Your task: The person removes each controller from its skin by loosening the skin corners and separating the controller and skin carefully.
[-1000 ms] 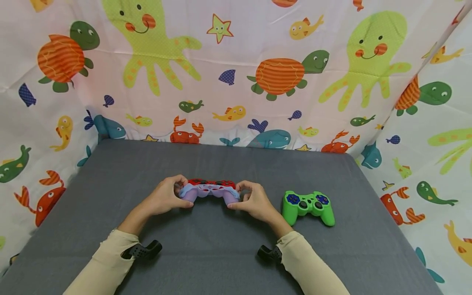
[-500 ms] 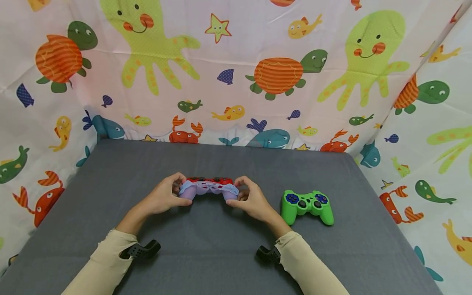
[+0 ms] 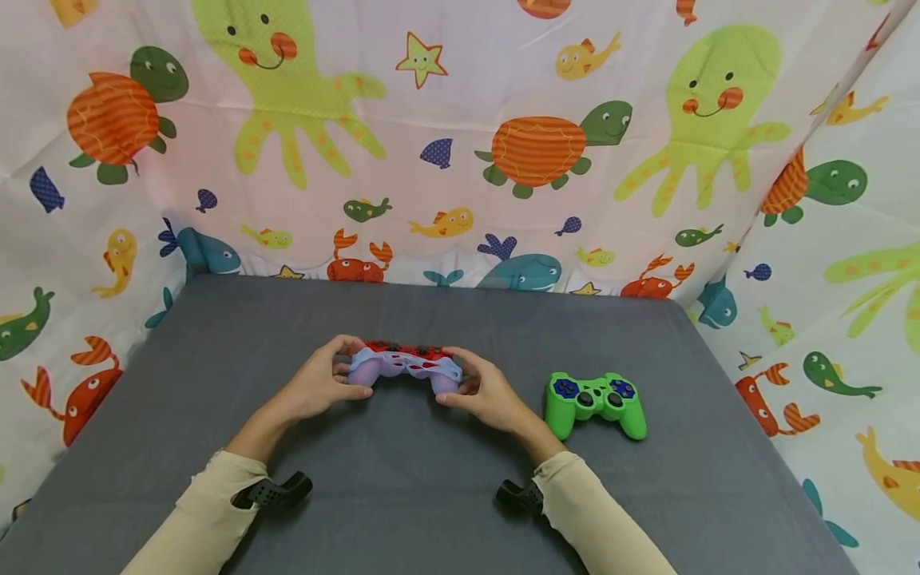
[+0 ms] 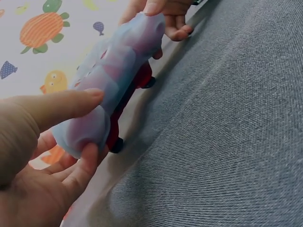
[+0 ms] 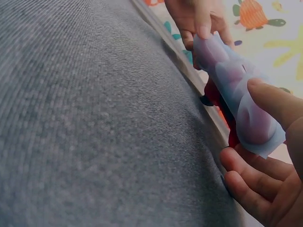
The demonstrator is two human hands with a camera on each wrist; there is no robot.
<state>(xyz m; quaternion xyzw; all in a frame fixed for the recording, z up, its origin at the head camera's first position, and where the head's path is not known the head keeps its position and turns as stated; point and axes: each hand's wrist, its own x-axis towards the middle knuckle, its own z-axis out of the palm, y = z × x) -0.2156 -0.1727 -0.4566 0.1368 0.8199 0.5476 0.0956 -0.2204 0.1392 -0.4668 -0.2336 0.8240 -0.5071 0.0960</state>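
Note:
Both hands hold a red game controller (image 3: 406,349) in a thin, translucent blue-lilac silicone cover (image 3: 399,366), near the middle of the table. The cover wraps the grips, which point toward the person, while the red face with its dark buttons shows along the far edge. My left hand (image 3: 319,383) grips the left end, its thumb pressed on the cover in the left wrist view and fingers curled beneath. At the right end my right hand (image 3: 492,393) grips likewise, its thumb on the cover and index finger over the far edge. Red parts with dark sticks (image 5: 207,100) face away in the right wrist view.
A green game controller (image 3: 563,415) with blue button pads lies on the grey tablecloth (image 3: 402,495), right of the right hand. Behind and beside the table hangs a white curtain (image 3: 402,120) printed with sea animals. Black wrist mounts (image 3: 280,491) stick out from the beige sleeves.
The right index finger has slid leftward over the controller's far edge, and the right hand has come slightly left. The cover's rim has shifted a little on the controller. The left hand keeps its hold.

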